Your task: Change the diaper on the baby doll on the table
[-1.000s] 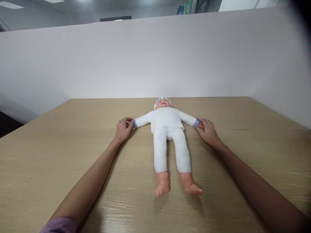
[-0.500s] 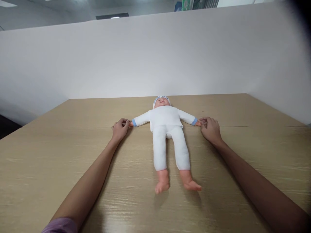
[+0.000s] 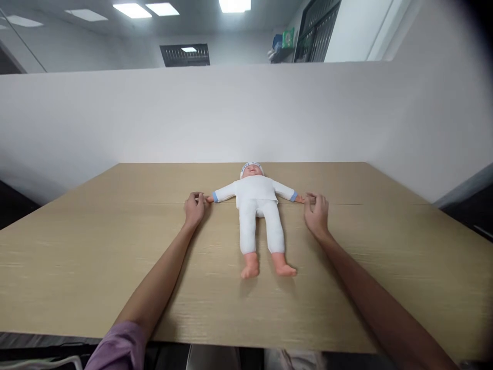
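Observation:
A baby doll point(image 3: 257, 190) lies on its back on the wooden table, its head toward the far wall. It wears a white top and trousers with blue cuffs and a white cap with dark lettering; its feet are bare. Both doll arms are stretched out sideways and its legs are slightly apart. My left hand point(image 3: 195, 209) is closed at the fingertips on the doll's hand at the left. On the other side, my right hand point(image 3: 317, 213) has its curled fingers at the doll's other hand. The fingers partly hide both small hands.
The light wooden table point(image 3: 115, 267) has a thin seam running across it. A white partition point(image 3: 192, 113) rises behind its far edge. Dark objects point(image 3: 472, 200) stand beyond the table at the right. Ceiling lights point(image 3: 234, 6) show above the partition.
The camera view has tilted up and drawn back, so the near table edge and more of the ceiling show. The doll and both hands keep nearly the same arrangement.

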The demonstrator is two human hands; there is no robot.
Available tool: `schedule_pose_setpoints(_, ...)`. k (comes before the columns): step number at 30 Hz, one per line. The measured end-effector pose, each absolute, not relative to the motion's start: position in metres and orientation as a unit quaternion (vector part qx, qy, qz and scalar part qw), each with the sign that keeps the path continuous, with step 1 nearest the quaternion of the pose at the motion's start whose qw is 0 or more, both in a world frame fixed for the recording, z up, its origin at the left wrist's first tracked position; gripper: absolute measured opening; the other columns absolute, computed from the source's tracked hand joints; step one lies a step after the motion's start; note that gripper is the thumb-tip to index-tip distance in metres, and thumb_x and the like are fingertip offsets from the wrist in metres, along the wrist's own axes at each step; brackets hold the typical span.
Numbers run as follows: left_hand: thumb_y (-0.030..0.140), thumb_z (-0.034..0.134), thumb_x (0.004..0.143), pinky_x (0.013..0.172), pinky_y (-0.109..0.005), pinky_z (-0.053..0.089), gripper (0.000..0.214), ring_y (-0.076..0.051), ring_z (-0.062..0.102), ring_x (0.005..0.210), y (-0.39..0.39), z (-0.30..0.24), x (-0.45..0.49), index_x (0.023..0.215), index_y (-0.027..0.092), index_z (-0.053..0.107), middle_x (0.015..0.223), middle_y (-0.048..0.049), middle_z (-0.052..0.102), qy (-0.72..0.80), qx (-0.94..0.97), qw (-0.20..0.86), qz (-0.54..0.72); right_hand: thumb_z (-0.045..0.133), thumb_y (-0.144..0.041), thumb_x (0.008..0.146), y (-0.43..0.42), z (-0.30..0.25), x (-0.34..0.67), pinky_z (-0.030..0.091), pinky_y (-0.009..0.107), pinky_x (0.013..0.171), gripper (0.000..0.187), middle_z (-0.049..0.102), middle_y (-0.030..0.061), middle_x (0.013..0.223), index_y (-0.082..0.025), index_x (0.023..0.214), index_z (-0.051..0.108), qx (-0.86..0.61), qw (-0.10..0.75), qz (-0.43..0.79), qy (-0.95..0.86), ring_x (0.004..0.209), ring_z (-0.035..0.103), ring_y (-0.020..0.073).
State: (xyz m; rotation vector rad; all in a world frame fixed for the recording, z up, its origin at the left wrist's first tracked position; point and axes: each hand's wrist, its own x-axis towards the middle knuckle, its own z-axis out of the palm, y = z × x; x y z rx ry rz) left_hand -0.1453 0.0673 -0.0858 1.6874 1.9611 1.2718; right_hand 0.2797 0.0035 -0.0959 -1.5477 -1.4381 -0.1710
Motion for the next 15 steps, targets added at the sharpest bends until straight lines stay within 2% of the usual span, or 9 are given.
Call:
schedule_pose_setpoints(2, 0.045, 0.037, 0.101, 0.089, -0.042, 0.054, 0.04, -0.027, 0.067, 0.106, 0.036, -0.073, -0.131, 0.116, 0.018, 0.061, 0.119, -0.0168, 0.071, 0.662, 0.575, 0.13, 0.464, 0.04, -0.034, 0.099, -0.044, -0.078, 0.251, 0.049, 0.054, 0.101, 0.036, 0.069, 0.0164, 0.119, -0.022, 0.127, 0.059, -0.613, 0.504, -0.063, -0.605, 0.11, 0.063, 0.0316)
schedule_pose_setpoints(5, 0.053, 0.037, 0.102, 0.097, -0.043, 0.054, 0.042, -0.027, 0.063, 0.117, -0.037, -0.062, -0.105, 0.125, 0.024, 0.058, 0.13, -0.0128, 0.067, 0.622, 0.596, 0.136, 0.489, 0.046, -0.033, 0.098, -0.143, -0.074, 0.218, 0.053, 0.058, 0.1, 0.036, 0.069, 0.0134, 0.125, -0.031, 0.132, 0.056, -0.56, 0.535, 0.009, -0.632, 0.115, 0.065, 0.0336)
schedule_pose_setpoints(6, 0.055, 0.037, 0.102, 0.102, -0.045, 0.052, 0.044, -0.027, 0.061, 0.122, -0.069, -0.063, -0.095, 0.129, 0.027, 0.056, 0.135, -0.0109, 0.064, 0.605, 0.609, 0.139, 0.494, 0.05, -0.031, 0.096, -0.18, -0.082, 0.212, 0.053, 0.061, 0.099, 0.036, 0.071, 0.012, 0.121, -0.036, 0.131, 0.057, -0.552, 0.536, 0.015, -0.639, 0.114, 0.066, 0.0349)
schedule_pose_setpoints(8, 0.057, 0.032, 0.102, 0.107, -0.055, 0.048, 0.048, -0.032, 0.058, 0.125, -0.14, -0.078, -0.078, 0.135, 0.033, 0.056, 0.134, -0.0101, 0.064, 0.563, 0.639, 0.181, 0.492, 0.06, -0.025, 0.088, -0.251, -0.11, 0.211, 0.056, 0.064, 0.087, 0.041, 0.075, 0.0073, 0.104, -0.045, 0.124, 0.06, -0.494, 0.524, -0.005, -0.694, 0.096, 0.072, 0.0362)
schedule_pose_setpoints(10, 0.063, 0.031, 0.096, 0.106, -0.067, 0.043, 0.049, -0.038, 0.061, 0.118, -0.214, -0.105, -0.062, 0.123, 0.042, 0.066, 0.114, -0.0117, 0.069, 0.505, 0.698, 0.27, 0.43, 0.065, -0.022, 0.083, -0.31, -0.146, 0.217, 0.06, 0.059, 0.072, 0.049, 0.076, 0.0008, 0.091, -0.053, 0.12, 0.061, -0.428, 0.491, 0.019, -0.759, 0.075, 0.073, 0.0322)
schedule_pose_setpoints(11, 0.068, 0.043, 0.087, 0.098, -0.069, 0.045, 0.042, -0.04, 0.065, 0.103, -0.249, -0.121, -0.055, 0.105, 0.045, 0.073, 0.096, -0.0119, 0.071, 0.477, 0.724, 0.306, 0.393, 0.066, -0.022, 0.081, -0.333, -0.165, 0.222, 0.06, 0.056, 0.066, 0.051, 0.076, -0.0004, 0.089, -0.054, 0.121, 0.06, -0.422, 0.478, 0.04, -0.769, 0.07, 0.072, 0.0308)
schedule_pose_setpoints(12, 0.07, 0.053, 0.079, 0.091, -0.067, 0.049, 0.034, -0.039, 0.067, 0.088, -0.279, -0.138, -0.048, 0.087, 0.045, 0.074, 0.081, -0.0113, 0.069, 0.458, 0.739, 0.332, 0.366, 0.066, -0.023, 0.082, -0.352, -0.182, 0.226, 0.061, 0.057, 0.066, 0.05, 0.077, -0.0001, 0.09, -0.054, 0.121, 0.061, -0.462, 0.466, 0.068, -0.751, 0.073, 0.073, 0.0319)
schedule_pose_setpoints(13, 0.071, 0.057, 0.075, 0.084, -0.064, 0.05, 0.032, -0.036, 0.065, 0.077, -0.306, -0.155, -0.042, 0.074, 0.043, 0.071, 0.073, -0.0109, 0.066, 0.429, 0.757, 0.364, 0.333, 0.065, -0.029, 0.085, -0.366, -0.196, 0.23, 0.061, 0.06, 0.069, 0.041, 0.077, 0.001, 0.092, -0.053, 0.118, 0.062, -0.531, 0.458, 0.099, -0.706, 0.078, 0.074, 0.0344)
schedule_pose_setpoints(15, 0.068, 0.052, 0.085, 0.092, -0.062, 0.049, 0.034, -0.035, 0.066, 0.089, -0.344, -0.188, -0.031, 0.079, 0.041, 0.07, 0.084, -0.0132, 0.068, 0.415, 0.753, 0.437, 0.263, 0.059, -0.046, 0.089, -0.386, -0.219, 0.236, 0.062, 0.063, 0.075, 0.022, 0.077, 0.0017, 0.095, -0.052, 0.11, 0.063, -0.656, 0.44, 0.168, -0.589, 0.088, 0.075, 0.0378)
